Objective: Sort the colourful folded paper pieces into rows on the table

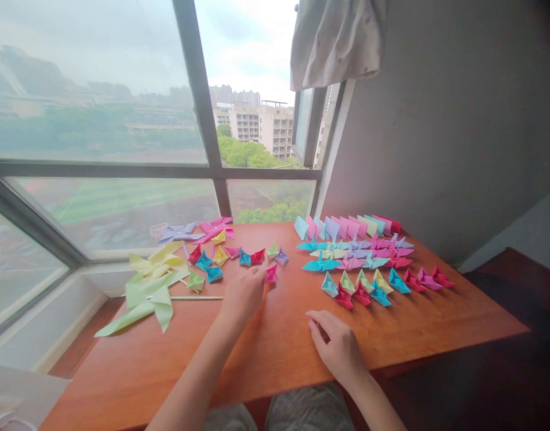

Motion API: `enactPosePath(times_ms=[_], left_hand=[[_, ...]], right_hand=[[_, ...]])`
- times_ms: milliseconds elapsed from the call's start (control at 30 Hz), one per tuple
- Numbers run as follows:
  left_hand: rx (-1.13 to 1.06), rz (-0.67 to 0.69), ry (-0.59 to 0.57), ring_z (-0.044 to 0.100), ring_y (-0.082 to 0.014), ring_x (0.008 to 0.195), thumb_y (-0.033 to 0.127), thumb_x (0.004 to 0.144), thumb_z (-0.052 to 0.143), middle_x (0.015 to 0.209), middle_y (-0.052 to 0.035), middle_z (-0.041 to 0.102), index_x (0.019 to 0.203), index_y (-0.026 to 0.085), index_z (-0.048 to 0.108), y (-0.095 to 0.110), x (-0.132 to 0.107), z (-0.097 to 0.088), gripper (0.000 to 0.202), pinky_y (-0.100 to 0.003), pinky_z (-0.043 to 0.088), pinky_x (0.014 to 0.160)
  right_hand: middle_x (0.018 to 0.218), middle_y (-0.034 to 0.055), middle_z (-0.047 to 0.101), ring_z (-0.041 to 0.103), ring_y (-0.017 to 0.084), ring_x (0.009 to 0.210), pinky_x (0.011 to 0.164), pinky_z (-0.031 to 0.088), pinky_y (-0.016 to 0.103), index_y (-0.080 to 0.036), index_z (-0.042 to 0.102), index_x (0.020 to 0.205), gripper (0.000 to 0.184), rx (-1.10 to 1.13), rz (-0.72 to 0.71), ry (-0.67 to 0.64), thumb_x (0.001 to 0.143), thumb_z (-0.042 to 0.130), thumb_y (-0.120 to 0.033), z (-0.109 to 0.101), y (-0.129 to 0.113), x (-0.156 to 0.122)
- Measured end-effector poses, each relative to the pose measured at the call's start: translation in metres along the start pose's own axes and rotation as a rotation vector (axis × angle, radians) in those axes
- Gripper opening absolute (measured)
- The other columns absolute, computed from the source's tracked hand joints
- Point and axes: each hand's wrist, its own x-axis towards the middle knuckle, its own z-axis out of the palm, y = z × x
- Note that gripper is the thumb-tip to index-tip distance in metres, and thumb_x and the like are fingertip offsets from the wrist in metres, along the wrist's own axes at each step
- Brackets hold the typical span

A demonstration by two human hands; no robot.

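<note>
My left hand reaches over the middle of the table, its fingers closed at the edge of a small pink paper boat. Just beyond it lie a red paper boat, a blue one, a light green one and a lilac one. Resting near the front edge, my right hand holds nothing, with a gap between thumb and fingers. The closest things to it are rows of paper boats in red, blue, green and yellow.
Paper pinwheels on sticks cover the table's left side, beside more folded boats. Rows of paper cranes and upright folded papers stand at the back right. A window and a wall border the table.
</note>
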Motion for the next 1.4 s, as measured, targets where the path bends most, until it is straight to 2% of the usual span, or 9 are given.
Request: enactPosePath(times_ms=[233, 400, 633, 733, 867, 1000, 1167, 1267, 1400], left_hand=[[-0.265, 0.182, 0.002, 0.064, -0.0158, 0.076, 0.014, 0.091, 0.045, 0.087, -0.0028, 0.066, 0.090, 0.023, 0.065, 0.005, -0.048, 0.004, 0.022, -0.021, 0.044, 0.067], [-0.389, 0.207, -0.025, 0.063, -0.0152, 0.075, 0.014, 0.091, 0.044, 0.087, -0.0032, 0.067, 0.090, 0.023, 0.065, 0.018, -0.063, 0.012, 0.022, -0.021, 0.044, 0.067], [-0.603, 0.164, -0.014, 0.064, -0.0149, 0.074, 0.017, 0.090, 0.047, 0.094, -0.0049, 0.068, 0.100, 0.023, 0.066, 0.025, -0.070, 0.014, 0.022, -0.022, 0.049, 0.066], [-0.688, 0.068, 0.051, 0.063, -0.0143, 0.071, 0.019, 0.091, 0.046, 0.099, -0.0069, 0.068, 0.107, 0.021, 0.064, 0.017, -0.077, 0.021, 0.024, -0.024, 0.051, 0.065], [-0.662, 0.007, 0.096, 0.063, -0.0159, 0.068, 0.021, 0.090, 0.048, 0.088, -0.0061, 0.070, 0.100, 0.020, 0.065, 0.008, -0.084, 0.031, 0.020, -0.026, 0.051, 0.064], [-0.627, 0.059, 0.073, 0.065, -0.0172, 0.072, 0.021, 0.088, 0.050, 0.085, -0.0051, 0.070, 0.096, 0.022, 0.068, 0.010, -0.086, 0.030, 0.020, -0.026, 0.052, 0.067], [-0.652, 0.052, 0.056, 0.065, -0.0171, 0.071, 0.022, 0.089, 0.049, 0.083, -0.0052, 0.070, 0.094, 0.021, 0.067, 0.012, -0.085, 0.025, 0.019, -0.025, 0.052, 0.067], [-0.667, 0.032, 0.059, 0.064, -0.0167, 0.070, 0.023, 0.089, 0.050, 0.083, -0.0048, 0.070, 0.094, 0.021, 0.067, 0.010, -0.085, 0.027, 0.018, -0.025, 0.051, 0.066], [-0.666, 0.028, 0.047, 0.064, -0.0167, 0.069, 0.024, 0.089, 0.050, 0.083, -0.0049, 0.070, 0.094, 0.020, 0.067, 0.009, -0.086, 0.028, 0.018, -0.024, 0.051, 0.064]], right_hand=[[0.081, 0.0033, 0.066, 0.062, 0.014, 0.064, 0.062, 0.052, 0.024, -0.021, 0.064, 0.106, 0.021, 0.053, 0.024, -0.016, 0.093, 0.047, -0.022, -0.003, -0.004, 0.001], [0.091, 0.0050, 0.067, 0.064, 0.015, 0.071, 0.067, 0.053, 0.025, -0.022, 0.064, 0.109, 0.021, 0.068, -0.006, -0.006, 0.093, 0.049, -0.022, -0.004, -0.006, 0.001], [0.083, 0.0038, 0.067, 0.064, 0.016, 0.077, 0.070, 0.052, 0.026, -0.022, 0.066, 0.095, 0.015, 0.117, -0.053, -0.044, 0.093, 0.051, -0.020, -0.007, -0.010, 0.003], [0.080, 0.0040, 0.067, 0.063, 0.014, 0.070, 0.063, 0.051, 0.023, -0.021, 0.066, 0.092, 0.016, 0.165, -0.026, 0.035, 0.093, 0.050, -0.020, -0.010, -0.013, 0.002], [0.081, 0.0056, 0.068, 0.062, 0.014, 0.068, 0.061, 0.052, 0.024, -0.020, 0.066, 0.092, 0.016, 0.139, 0.056, 0.185, 0.094, 0.050, -0.023, -0.024, -0.008, -0.002], [0.086, 0.0067, 0.069, 0.063, 0.016, 0.071, 0.068, 0.052, 0.027, -0.020, 0.066, 0.093, 0.015, -0.054, 0.103, 0.333, 0.093, 0.053, -0.027, -0.063, 0.013, -0.006], [0.090, 0.0070, 0.072, 0.065, 0.017, 0.071, 0.072, 0.050, 0.029, -0.020, 0.068, 0.092, 0.022, -0.400, 0.155, 0.466, 0.091, 0.055, -0.037, -0.125, 0.063, -0.013], [0.087, 0.0077, 0.072, 0.065, 0.017, 0.067, 0.067, 0.048, 0.027, -0.018, 0.069, 0.092, 0.027, -0.587, 0.170, 0.438, 0.092, 0.050, -0.038, -0.147, 0.096, -0.024], [0.090, 0.0075, 0.073, 0.065, 0.018, 0.068, 0.059, 0.043, 0.027, -0.020, 0.071, 0.093, 0.030, -0.782, 0.186, 0.341, 0.091, 0.047, -0.038, -0.153, 0.129, -0.039]])
